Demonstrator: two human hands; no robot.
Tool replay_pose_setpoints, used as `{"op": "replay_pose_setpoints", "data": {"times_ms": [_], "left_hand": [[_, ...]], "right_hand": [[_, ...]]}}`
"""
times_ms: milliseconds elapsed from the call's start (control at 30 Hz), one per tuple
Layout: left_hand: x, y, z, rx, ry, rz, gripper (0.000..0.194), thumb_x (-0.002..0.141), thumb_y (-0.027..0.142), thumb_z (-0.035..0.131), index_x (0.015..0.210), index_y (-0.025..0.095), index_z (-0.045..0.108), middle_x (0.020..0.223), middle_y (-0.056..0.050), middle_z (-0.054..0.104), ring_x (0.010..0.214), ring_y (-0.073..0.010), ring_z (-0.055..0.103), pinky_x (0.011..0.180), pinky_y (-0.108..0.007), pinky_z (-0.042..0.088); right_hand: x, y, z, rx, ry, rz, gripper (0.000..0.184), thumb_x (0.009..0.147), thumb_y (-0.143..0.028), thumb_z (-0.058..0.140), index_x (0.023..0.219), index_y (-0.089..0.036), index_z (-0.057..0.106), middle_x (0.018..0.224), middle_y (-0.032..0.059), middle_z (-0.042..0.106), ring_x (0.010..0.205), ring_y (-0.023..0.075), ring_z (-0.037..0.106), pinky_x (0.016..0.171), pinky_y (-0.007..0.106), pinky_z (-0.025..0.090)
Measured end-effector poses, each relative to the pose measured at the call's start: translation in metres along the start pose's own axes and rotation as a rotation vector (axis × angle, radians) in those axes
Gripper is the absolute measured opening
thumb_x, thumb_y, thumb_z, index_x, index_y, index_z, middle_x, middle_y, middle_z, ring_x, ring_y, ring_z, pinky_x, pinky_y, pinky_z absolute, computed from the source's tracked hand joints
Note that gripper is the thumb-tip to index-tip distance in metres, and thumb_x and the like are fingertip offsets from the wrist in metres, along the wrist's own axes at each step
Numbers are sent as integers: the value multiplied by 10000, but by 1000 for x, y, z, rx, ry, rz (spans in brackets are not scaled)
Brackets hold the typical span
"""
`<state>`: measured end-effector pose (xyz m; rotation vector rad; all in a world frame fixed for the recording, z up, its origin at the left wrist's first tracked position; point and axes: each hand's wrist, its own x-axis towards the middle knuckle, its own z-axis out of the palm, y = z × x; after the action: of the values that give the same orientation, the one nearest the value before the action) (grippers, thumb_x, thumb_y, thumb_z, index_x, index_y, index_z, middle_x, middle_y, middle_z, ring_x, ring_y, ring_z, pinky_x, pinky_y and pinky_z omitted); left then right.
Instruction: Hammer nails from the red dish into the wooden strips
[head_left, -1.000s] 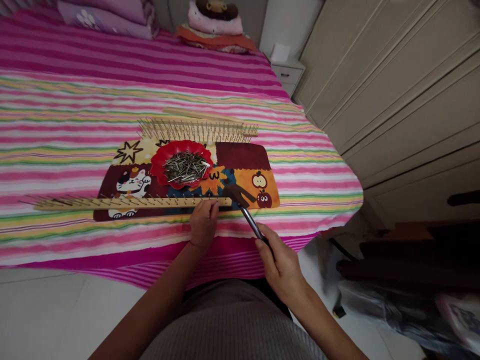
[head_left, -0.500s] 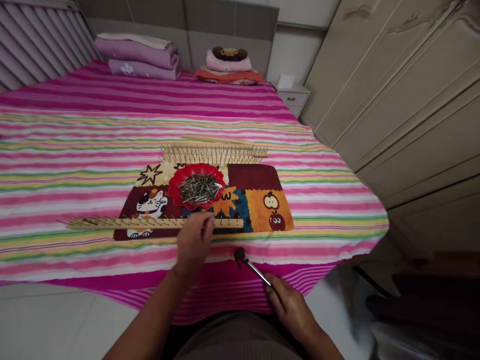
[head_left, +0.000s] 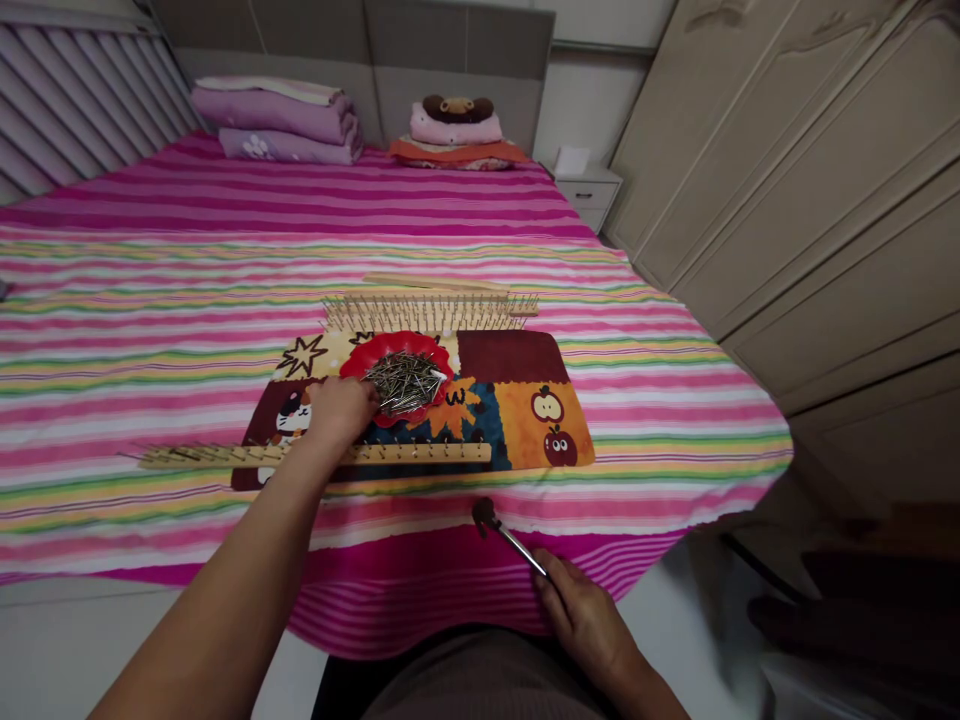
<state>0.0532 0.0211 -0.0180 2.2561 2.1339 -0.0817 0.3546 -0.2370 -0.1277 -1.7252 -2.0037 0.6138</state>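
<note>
My left hand reaches over a wooden strip to the left side of a red scalloped bowl. The bowl holds a heap of nails. My fingers curl downward at the edge of the heap; their tips are hidden, so I cannot tell whether they grip a nail. Nails stand in a row along the strip, many of them tilted. My right hand is wrapped round the handle of a hammer, its dark head near the bed's front edge.
A patterned mat lies under the bowl. Behind it are more strips full of upright nails and a bare strip. Folded bedding is stacked at the back of the striped bed. A wardrobe stands to the right.
My left hand has moved from over the strip, forward and left, to the bowl's left side. The right hand keeps the hammer in nearly the same place. The view has shifted slightly.
</note>
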Motion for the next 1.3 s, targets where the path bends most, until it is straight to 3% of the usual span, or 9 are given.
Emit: {"op": "replay_pose_setpoints", "data": {"times_ms": [167,333,433,533,633,700,900,1067,1300], "left_hand": [[3,6,-5,89,-113,43,204,739,303,527,791,262,720,910,-86,728,921,-278,621,867,-431,350],[2,3,-5,66,-67,57,254,790,279,449,789,206,692,933,-124,717,937,-296,627,849,-443,376],[2,-6,-5,-169,-42,-8,193,759,297,494,734,205,661,808,-88,711,847,-263,639,818,-405,418],[-1,-15,-10,-684,-34,-78,152,683,352,599,683,202,628,700,-37,683,725,-204,634,742,-333,469],[-11,-18,-17,-1177,-43,-94,274,542,367,739,729,190,646,677,-23,680,672,-169,636,706,-305,506],[-20,-18,-21,-1346,-74,-86,377,478,363,793,785,181,673,667,-31,686,644,-165,639,691,-314,528],[-45,-14,-29,-1578,-137,-115,303,504,284,781,778,164,735,779,-85,727,728,-178,679,776,-330,561],[-56,-14,-34,-1655,-143,-136,300,489,224,793,782,183,742,780,-70,734,744,-201,688,788,-377,580],[-72,8,-32,-1693,-93,-131,306,498,301,824,756,174,719,718,-48,705,665,-181,666,710,-352,593]], "right_hand": [[-1,0,0,-11,-17,7,372,942,-249,380,1255,-225,581,1017,70,706,885,200,698,764,297,575],[-1,0,2,-43,-10,1,374,945,-253,378,1258,-223,580,1005,73,711,869,203,700,751,303,579],[-1,0,2,-44,3,-1,375,941,-248,386,1260,-243,582,1013,66,714,865,202,703,743,299,582],[0,0,3,-49,8,-4,378,938,-247,387,1254,-232,594,1021,77,716,868,211,706,750,310,585],[0,1,3,-46,7,-2,386,932,-245,392,1259,-229,595,1034,80,718,884,214,706,764,321,588],[0,1,3,-35,13,-3,386,925,-246,403,1257,-238,599,1061,77,716,919,216,702,781,324,587],[-1,1,4,-40,-12,27,390,921,-260,412,1258,-218,603,1083,87,711,946,214,696,811,330,579],[-2,2,4,-40,-38,21,398,935,-261,391,1273,-187,588,1097,109,702,963,217,689,819,337,572],[-1,-4,3,-55,-41,56,383,942,-260,396,1276,-212,576,1030,88,702,877,209,692,775,325,565]]}}
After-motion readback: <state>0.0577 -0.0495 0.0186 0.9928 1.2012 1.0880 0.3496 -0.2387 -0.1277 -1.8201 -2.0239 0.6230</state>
